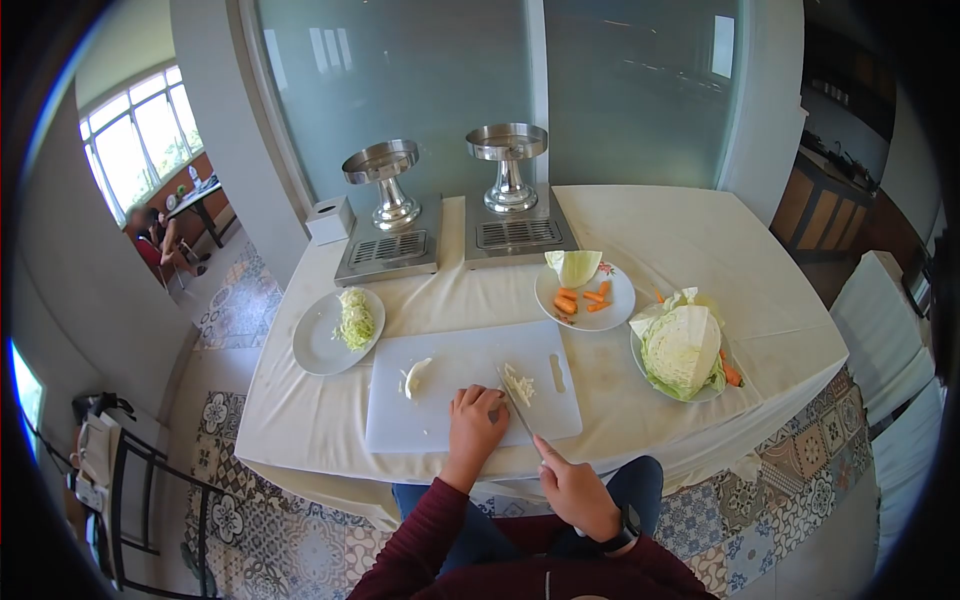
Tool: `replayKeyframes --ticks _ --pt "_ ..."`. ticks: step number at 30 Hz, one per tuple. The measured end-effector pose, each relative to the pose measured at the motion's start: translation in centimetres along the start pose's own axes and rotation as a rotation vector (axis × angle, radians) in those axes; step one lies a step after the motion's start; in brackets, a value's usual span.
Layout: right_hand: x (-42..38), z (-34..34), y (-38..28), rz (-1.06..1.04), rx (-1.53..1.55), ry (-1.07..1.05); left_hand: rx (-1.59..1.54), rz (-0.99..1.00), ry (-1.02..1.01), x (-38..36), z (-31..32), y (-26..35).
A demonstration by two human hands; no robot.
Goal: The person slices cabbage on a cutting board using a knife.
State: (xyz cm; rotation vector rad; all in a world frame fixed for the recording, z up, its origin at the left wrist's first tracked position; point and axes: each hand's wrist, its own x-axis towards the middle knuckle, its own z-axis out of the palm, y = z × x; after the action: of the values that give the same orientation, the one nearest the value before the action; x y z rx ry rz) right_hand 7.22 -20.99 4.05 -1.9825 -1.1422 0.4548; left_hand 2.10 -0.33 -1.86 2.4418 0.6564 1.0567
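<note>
1. Counter (690, 240), draped in a white cloth.
2. Cutting board (450, 415) at the near edge.
3. Left hand (474, 420) curled, fingertips pressed beside shredded cabbage (518, 384) on the board.
4. Right hand (575, 488) closed around a knife (518, 408), blade touching the shreds.

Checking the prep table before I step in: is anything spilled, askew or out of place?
Only small things. A carrot stick lies on the tablecloth between the two plates at the right, off either one. A cabbage chunk sits apart from the shredded pile on the cutting board. No spills.
</note>
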Motion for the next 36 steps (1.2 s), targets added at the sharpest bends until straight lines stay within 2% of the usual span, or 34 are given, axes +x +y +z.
replayKeyframes --ticks 7,36 --pt "-0.2 -0.1 -0.4 -0.062 0.032 0.02 0.013 0.017 0.016 0.0 -0.1 0.2" --pt "-1.3 -0.7 -1.1 0.019 -0.12 -0.091 0.014 -0.015 0.001 0.0 0.0 -0.1"
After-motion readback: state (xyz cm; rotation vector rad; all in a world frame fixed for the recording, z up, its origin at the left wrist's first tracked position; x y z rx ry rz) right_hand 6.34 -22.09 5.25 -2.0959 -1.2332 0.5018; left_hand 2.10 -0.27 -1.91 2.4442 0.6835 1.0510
